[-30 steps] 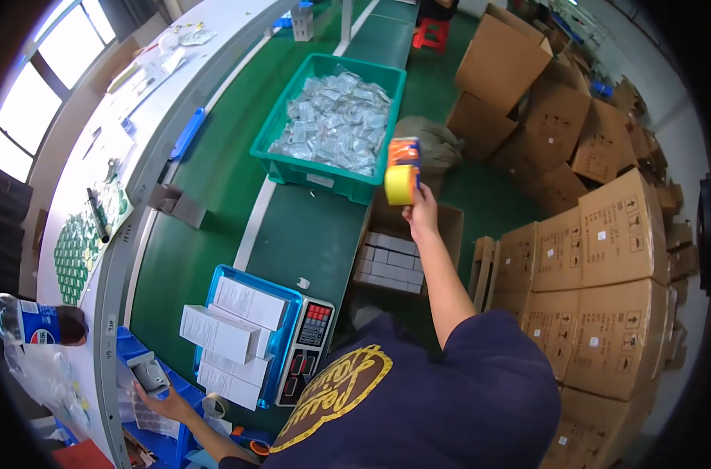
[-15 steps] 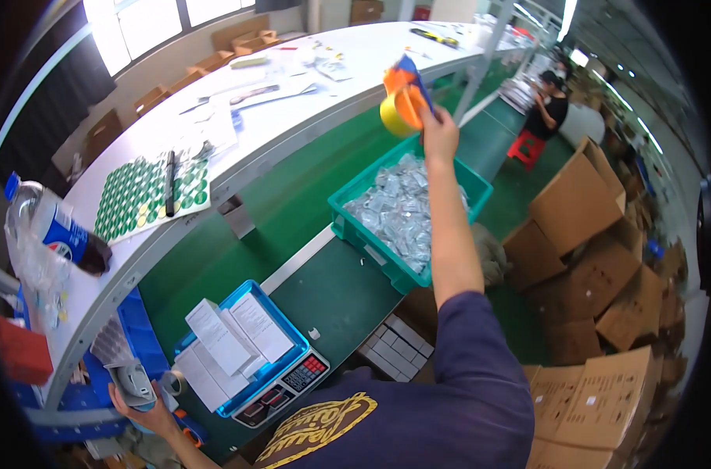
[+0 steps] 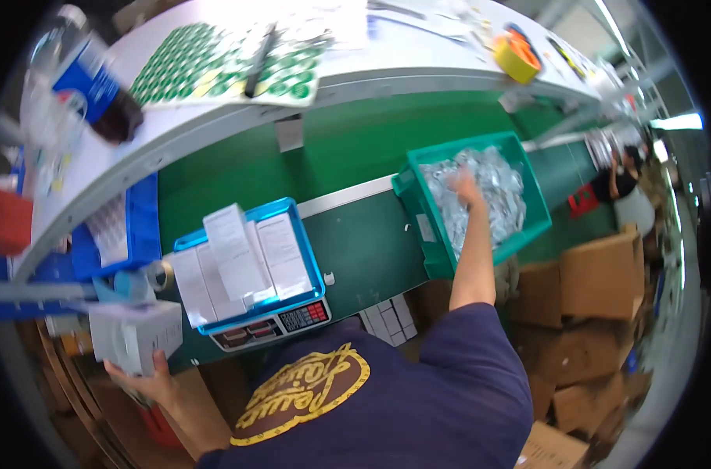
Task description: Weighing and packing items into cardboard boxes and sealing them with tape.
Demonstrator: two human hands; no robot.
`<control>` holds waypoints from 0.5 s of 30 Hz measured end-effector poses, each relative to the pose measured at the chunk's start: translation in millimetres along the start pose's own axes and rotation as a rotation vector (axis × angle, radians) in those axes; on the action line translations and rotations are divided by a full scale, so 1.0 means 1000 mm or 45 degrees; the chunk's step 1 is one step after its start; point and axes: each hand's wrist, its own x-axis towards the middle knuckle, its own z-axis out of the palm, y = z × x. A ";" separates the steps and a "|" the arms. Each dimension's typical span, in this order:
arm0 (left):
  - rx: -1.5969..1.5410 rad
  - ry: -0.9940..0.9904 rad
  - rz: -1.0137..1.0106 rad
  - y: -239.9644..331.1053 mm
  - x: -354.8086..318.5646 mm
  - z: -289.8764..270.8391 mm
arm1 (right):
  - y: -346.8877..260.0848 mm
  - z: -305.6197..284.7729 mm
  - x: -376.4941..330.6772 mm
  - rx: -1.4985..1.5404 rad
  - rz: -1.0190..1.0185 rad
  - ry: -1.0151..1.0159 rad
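At the lower left, my left hand [image 3: 148, 381] grips a small white box [image 3: 140, 332] with a flap sticking out on its top left. My right hand [image 3: 466, 187] reaches over a green plastic bin [image 3: 535, 223], touching or just above the small clear plastic packets [image 3: 500, 187] heaped in it; motion smears its fingers. Between the hands stands a digital scale [image 3: 305, 316], whose blue tray [image 3: 297, 227] carries several white boxes [image 3: 238, 250]. An orange and blue tape dispenser with yellow tape [image 3: 518, 59] lies on the white shelf [image 3: 348, 82].
On the shelf are a cola bottle [image 3: 97, 86], a sheet of green round stickers [image 3: 191, 70] and a black pen [image 3: 262, 59]. Blue bins [image 3: 140, 227] sit below at left. Cardboard cartons [image 3: 602, 273] pile up at right. Farther off, a person [image 3: 625, 176] sits by a red stool [image 3: 582, 201].
The tape dispenser has left my right hand and lies on the shelf. That hand has come down into the bin. My left hand has turned the box, and the view has shifted.
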 end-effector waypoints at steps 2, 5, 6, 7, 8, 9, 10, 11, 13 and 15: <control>0.257 -0.162 0.177 0.009 0.006 -0.001 | 0.045 0.069 -0.033 0.055 0.163 -0.712; -0.106 -0.350 0.158 0.041 0.009 0.061 | 0.101 0.076 -0.045 0.001 0.219 -0.198; -0.022 -0.375 0.260 0.053 0.008 0.067 | 0.078 0.070 -0.040 -0.140 0.314 -0.262; 0.086 -0.393 0.355 0.070 0.005 0.073 | 0.023 0.061 -0.034 -0.248 0.310 -0.292; 0.018 -0.465 0.390 0.074 0.010 0.088 | 0.053 0.041 -0.041 -0.327 0.125 -0.128; -0.004 -0.514 0.428 0.078 0.012 0.096 | 0.043 0.033 -0.045 -0.107 0.329 -0.158; 0.036 -0.562 0.461 0.079 0.013 0.099 | 0.036 0.021 -0.050 0.104 0.552 -0.179; 0.054 -0.628 0.496 0.078 0.015 0.104 | 0.042 0.012 -0.058 0.098 0.553 -0.179; 0.167 -0.655 0.586 0.082 0.022 0.111 | 0.046 -0.006 -0.068 -0.602 0.200 0.126; 0.225 -0.659 0.642 0.084 0.025 0.116 | 0.045 -0.022 -0.079 -0.569 0.201 0.184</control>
